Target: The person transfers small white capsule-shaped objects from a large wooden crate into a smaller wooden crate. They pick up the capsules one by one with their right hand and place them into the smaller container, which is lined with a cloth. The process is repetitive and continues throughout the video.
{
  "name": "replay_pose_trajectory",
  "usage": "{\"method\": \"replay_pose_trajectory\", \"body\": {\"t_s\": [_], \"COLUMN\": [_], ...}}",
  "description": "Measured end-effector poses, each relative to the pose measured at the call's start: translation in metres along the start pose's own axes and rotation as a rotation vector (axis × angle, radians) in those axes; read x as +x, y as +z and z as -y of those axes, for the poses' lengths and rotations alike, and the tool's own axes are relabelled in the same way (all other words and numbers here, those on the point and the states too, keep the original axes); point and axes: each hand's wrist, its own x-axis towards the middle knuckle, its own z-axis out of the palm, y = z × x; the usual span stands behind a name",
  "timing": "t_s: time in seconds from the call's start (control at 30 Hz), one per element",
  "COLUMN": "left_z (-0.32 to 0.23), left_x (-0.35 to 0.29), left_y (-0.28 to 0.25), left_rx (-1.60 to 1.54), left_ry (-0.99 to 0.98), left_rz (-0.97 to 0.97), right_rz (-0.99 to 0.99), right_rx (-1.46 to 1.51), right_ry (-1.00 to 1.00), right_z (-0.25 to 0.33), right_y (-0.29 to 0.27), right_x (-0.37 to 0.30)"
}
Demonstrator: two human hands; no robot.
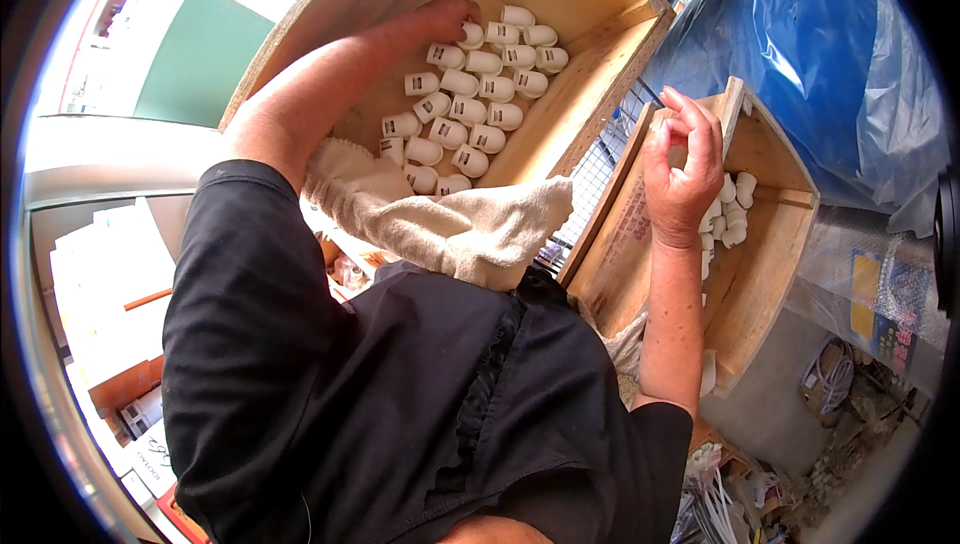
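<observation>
In the large wooden box (620, 59), several white dome-ended plastic caps (465, 110), each with a small dark mark, lie side by side in rough rows. At the far end of these rows, my left hand (446, 22) has its fingers curled down on a white cap (470, 37); the fingertips are partly hidden. My right hand (686, 162) is raised above a smaller wooden box (765, 294). Its thumb and forefinger are pinched together, and anything between them is too small to make out. White plastic pieces (733, 214) lie heaped in that box.
A beige cloth (440, 214) drapes over the large box's near edge. Blue plastic sheeting (800, 54) hangs at the far right, beside bubble wrap (850, 264). A coiled cable (828, 379) lies on the floor at right. Paper and boxes (110, 294) stand at left.
</observation>
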Motion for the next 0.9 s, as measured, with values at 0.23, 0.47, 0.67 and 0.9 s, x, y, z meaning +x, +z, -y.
{"method": "replay_pose_trajectory", "body": {"t_s": [0.23,0.47,0.67,0.9], "left_z": [0.004,-0.006,-0.071,-0.111], "left_x": [0.015,0.03,0.025,0.012], "left_y": [-0.004,-0.014,-0.043,-0.037], "left_rx": [-0.134,-0.101,-0.182,-0.335], "left_ry": [-0.01,-0.046,0.127,0.246], "left_rz": [0.053,-0.255,-0.426,-0.418], "right_rz": [-0.055,-0.312,0.124,1.311], "right_rx": [0.042,0.066,-0.45,-0.671], "right_ry": [0.084,0.398,0.848,0.639], "right_z": [0.0,-0.059,-0.174,-0.241], "right_y": [-0.006,-0.085,-0.15,-0.099], "right_x": [0.0,0.006,-0.064,-0.15]}}
